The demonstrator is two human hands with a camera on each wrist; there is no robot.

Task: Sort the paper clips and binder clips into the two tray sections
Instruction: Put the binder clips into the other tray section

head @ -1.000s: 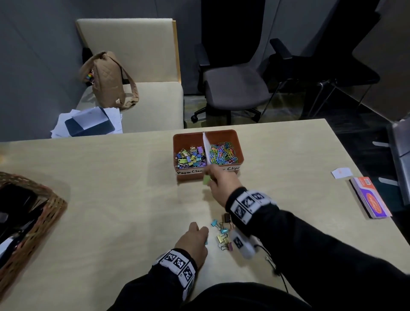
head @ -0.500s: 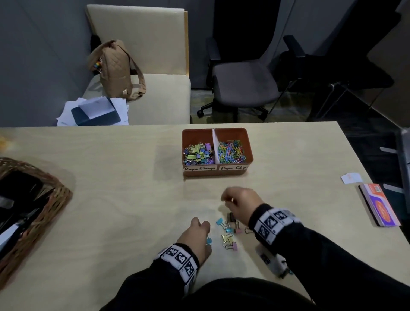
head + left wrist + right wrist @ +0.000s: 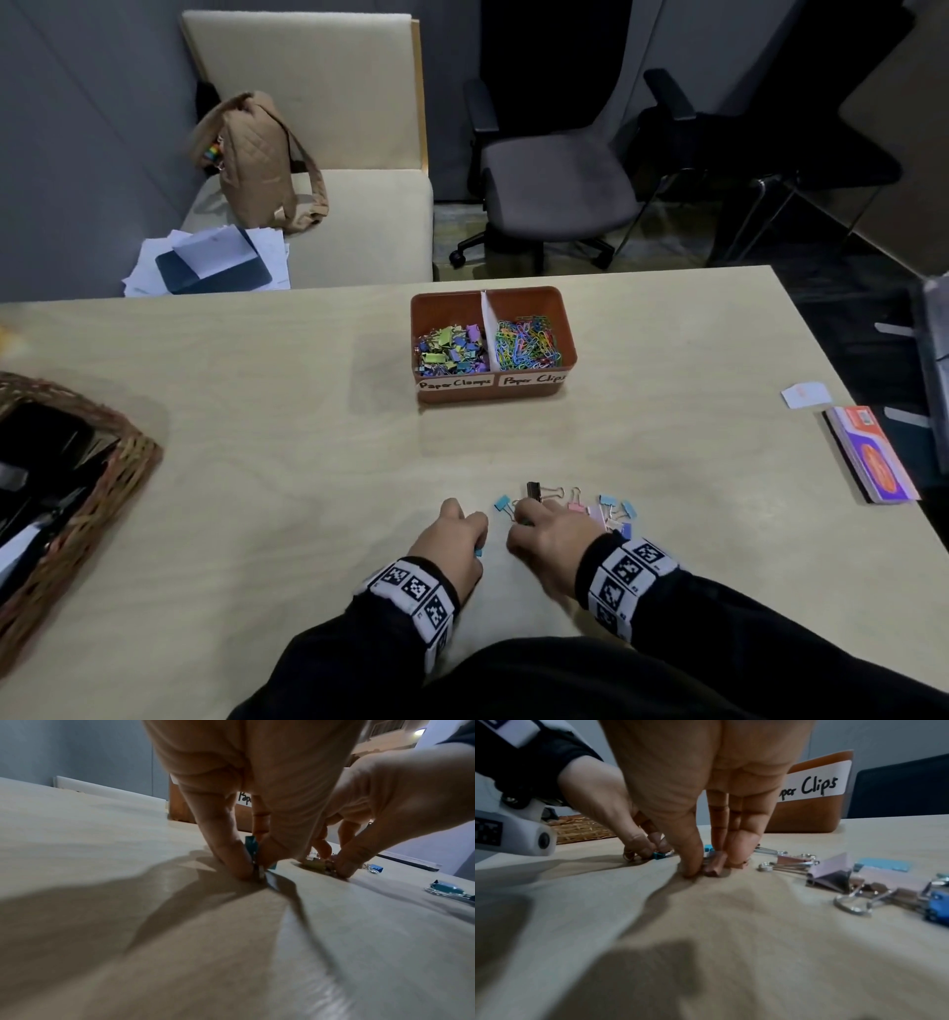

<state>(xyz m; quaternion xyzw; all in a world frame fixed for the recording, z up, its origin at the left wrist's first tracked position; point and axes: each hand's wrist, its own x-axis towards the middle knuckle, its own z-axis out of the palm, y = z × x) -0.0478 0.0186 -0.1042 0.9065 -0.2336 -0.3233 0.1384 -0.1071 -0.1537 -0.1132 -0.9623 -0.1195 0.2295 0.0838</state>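
Note:
The brown tray (image 3: 562,318) stands mid-table, with binder clips (image 3: 449,349) in its left section and paper clips (image 3: 526,344) in its right. Several loose binder clips (image 3: 611,509) lie near the front edge. My left hand (image 3: 475,534) rests on the table and pinches a blue binder clip (image 3: 250,846) between thumb and finger. Just to its right, my right hand (image 3: 524,519) has its fingertips down on the table, pinching a small binder clip (image 3: 714,866). A black clip (image 3: 534,491) lies just beyond it.
A wicker basket (image 3: 118,462) with dark items sits at the table's left edge. An orange and purple booklet (image 3: 873,452) and a small white card (image 3: 803,394) lie at the right edge. Chairs and a tan bag (image 3: 251,159) stand beyond the table.
My right hand has drawn back from the tray to the loose clips and come down on one. My left hand has stayed by the pile with its blue clip.

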